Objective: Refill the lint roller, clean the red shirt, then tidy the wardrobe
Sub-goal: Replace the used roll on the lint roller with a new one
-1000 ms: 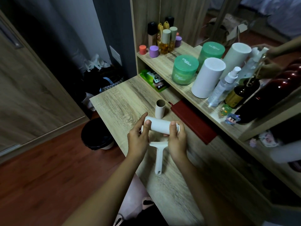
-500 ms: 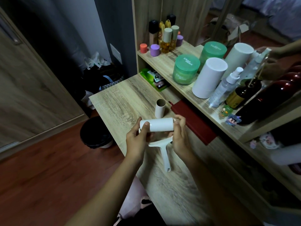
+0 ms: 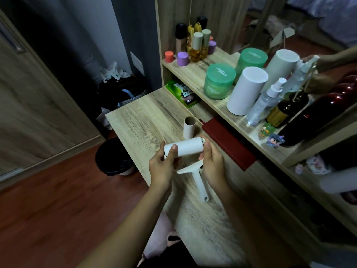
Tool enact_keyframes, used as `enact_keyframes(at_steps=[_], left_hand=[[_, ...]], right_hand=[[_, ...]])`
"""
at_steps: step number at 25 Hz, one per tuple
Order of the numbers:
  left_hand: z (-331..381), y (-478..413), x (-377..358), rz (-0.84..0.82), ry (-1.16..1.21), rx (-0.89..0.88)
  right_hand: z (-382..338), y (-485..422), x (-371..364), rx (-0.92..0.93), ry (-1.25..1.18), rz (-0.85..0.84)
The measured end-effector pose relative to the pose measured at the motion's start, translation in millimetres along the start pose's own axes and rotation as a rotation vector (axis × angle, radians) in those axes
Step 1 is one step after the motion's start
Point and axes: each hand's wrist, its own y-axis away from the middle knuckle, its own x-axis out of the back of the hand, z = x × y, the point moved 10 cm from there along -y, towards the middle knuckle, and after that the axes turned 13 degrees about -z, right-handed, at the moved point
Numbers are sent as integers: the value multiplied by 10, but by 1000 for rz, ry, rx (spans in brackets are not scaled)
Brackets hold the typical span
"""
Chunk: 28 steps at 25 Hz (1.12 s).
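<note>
Setting: wooden desk [image 3: 146, 117] with a raised shelf [image 3: 195, 74] along its 3 o'clock edge, wood-plank floor at 9 o'clock, black bin [image 3: 113, 156] on the floor just off the desk's left edge.

Shelf stock: two green jars [image 3: 219, 81], two white tubes [image 3: 246, 90], a spray bottle [image 3: 263, 102], dark bottles, small figurines. A dark red book [image 3: 229, 143] lies on the desk under the shelf lip.

Item 1, refill roll [image 3: 183, 147]: white, held above the desk centre. Long axis runs from 8 o'clock to 2 o'clock, nearly level, the right end slightly higher. A white end piece shows at that right end.

Item 2, roller handle [image 3: 200, 181]: white, T-shaped, directly below the roll. Stem points to 5 o'clock, hanging-hole end nearest the viewer; crossbar runs roughly parallel to the roll.

Item 3, empty cardboard core [image 3: 189, 127]: upright on the desk at 12 o'clock from the roll, apart from it, open end up.

Grip: left hand [image 3: 164, 167] closed around the roll's left end, thumb across the front. Right hand [image 3: 211, 163] closed at the right end, fingertips at the end cap, lower fingers near the handle's crossbar; whether they clamp the handle cannot be told.

Status: old core appears already off and set aside. Refill looks to be mid-fitting; full seating not confirmed. Red shirt not in view. Shirt cleaning and wardrobe tidying both outstanding.
</note>
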Motion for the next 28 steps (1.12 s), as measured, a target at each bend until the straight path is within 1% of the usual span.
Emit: enact_keyframes(at_steps=[5,7,9,12,14,17,18,20,23,26,28], left_hand=[[-92,-49,27,-5,25,49],[-184,-110,82,-20,-3,71],[-303,-111,106,-24,28,106],[-458,-58,172,61,123,166],[-492,-57,293,141,202,154],[-481,-86,498,209,228,136],[-472,-89,519,205,231,136],[-468,-103,522,190,226,134],[-476,-117,466,163,225,140],[-482,-130,446,144,223,144],[-489,-139,443,126,209,143]], right_hand=[[61,-49,12,-31,11,-51],[106,-47,26,-38,21,-91],[191,-37,36,-53,28,-108],[306,-3,31,-73,61,-106],[460,23,42,-139,74,-116],[749,79,43,-289,236,-200],[802,94,35,-299,311,-227],[871,82,26,-259,431,-245],[962,31,31,-231,558,-236],[1046,42,58,-283,773,-225],[952,40,130,-308,886,-178]])
